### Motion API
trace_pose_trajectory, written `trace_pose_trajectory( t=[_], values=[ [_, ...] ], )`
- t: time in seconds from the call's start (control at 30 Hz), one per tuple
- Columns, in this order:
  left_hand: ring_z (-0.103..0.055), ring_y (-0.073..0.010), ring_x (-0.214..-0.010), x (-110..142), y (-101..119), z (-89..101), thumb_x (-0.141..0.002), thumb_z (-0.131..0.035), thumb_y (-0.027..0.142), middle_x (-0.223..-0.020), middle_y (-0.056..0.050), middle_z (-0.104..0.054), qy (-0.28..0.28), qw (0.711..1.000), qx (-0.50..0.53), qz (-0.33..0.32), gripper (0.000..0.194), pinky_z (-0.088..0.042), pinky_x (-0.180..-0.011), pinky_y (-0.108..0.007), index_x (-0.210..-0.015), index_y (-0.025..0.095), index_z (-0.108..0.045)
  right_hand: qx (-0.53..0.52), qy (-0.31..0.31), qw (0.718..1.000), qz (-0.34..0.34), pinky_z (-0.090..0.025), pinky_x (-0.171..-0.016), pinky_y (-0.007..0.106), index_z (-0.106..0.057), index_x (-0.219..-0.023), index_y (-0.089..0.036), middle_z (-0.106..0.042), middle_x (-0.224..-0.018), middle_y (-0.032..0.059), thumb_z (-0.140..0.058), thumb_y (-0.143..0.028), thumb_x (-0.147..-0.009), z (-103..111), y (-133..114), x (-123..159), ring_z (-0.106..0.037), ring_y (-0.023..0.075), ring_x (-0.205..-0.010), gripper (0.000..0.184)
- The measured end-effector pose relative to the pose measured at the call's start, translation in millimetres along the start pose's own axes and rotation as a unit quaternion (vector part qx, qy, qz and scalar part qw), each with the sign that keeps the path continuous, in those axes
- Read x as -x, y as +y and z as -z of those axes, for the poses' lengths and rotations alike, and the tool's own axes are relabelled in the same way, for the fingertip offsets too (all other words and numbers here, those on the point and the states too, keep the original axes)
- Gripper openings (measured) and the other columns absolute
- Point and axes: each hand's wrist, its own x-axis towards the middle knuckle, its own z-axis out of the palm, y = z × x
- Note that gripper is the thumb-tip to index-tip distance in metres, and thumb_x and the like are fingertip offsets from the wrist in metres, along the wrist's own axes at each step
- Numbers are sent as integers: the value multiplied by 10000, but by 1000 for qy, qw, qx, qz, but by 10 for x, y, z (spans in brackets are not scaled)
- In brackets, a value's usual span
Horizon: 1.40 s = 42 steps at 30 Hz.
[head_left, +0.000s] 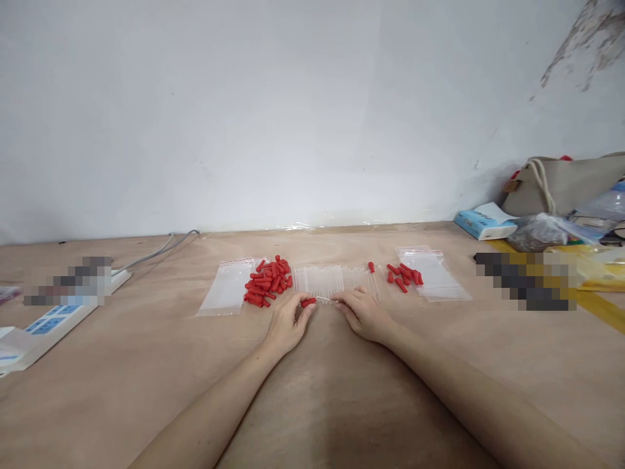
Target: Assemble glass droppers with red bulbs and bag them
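My left hand (289, 323) pinches a red rubber dropper bulb (308, 302) between thumb and fingers. A thin clear dropper tube (325, 299) runs from the bulb across to my right hand (365, 316), whose fingers are closed on its other end. Bulb and tube meet end to end; how far the tube sits inside cannot be made out. Just beyond both hands lies a row of clear tubes (325, 279) side by side. A heap of red bulbs (268, 281) is left of the row. One red bulb (372, 267) rests at its right end, with several red bulbs (405, 276) farther right.
Clear zip bags lie flat at left (223, 290) and right (446, 280). A white power strip (68, 319) with a grey cable is on the far left. At the right stand a blue tissue pack (483, 225), a beige bag (571, 185) and plastic packaging. A wall closes off the back.
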Motion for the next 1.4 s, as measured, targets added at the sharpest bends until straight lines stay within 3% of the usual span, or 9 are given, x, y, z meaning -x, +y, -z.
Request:
trace_pose_trajectory(
  t=[0.5,0.73,0.9,1.1,1.4],
  values=[
    [-603,-156,-753,45,-52,-17,-835,-496,271,-823,-25,-666,-11,1000,16,0,157,-460,-696,-282,-896,187,-613,-67,-18,998,-4,-322,-742,305,-569,-953,-211,-655,-873,22,-380,-196,-865,-18,29,16,-580,139,-760,210],
    [-592,-152,-730,60,-15,10,-840,-484,259,-787,-18,-661,-32,999,19,-34,151,-447,-700,-284,-871,189,-615,-33,-38,999,21,-296,-726,301,-599,-964,-244,-652,-830,9,-374,-156,-858,67,29,-8,-565,130,-731,263],
    [-589,-142,-766,51,6,21,-844,-475,229,-818,-18,-656,-64,996,36,-56,143,-432,-737,-269,-883,184,-604,5,-15,998,60,-274,-686,290,-607,-955,-224,-639,-784,18,-388,-80,-803,54,58,0,-551,126,-699,303],
    [-577,-145,-725,46,14,27,-823,-513,236,-780,-18,-654,-55,996,12,-66,116,-420,-709,-275,-867,183,-607,13,-11,998,54,-268,-666,286,-589,-912,-185,-655,-791,35,-376,-134,-841,19,-9,26,-559,131,-689,231],
    [-581,-148,-709,36,12,4,-810,-532,255,-775,-26,-654,-61,995,21,-79,119,-427,-719,-285,-862,181,-610,0,-57,997,43,-277,-704,279,-568,-961,-185,-658,-859,37,-353,-151,-856,-1,-21,20,-567,130,-751,242]
  ],
)
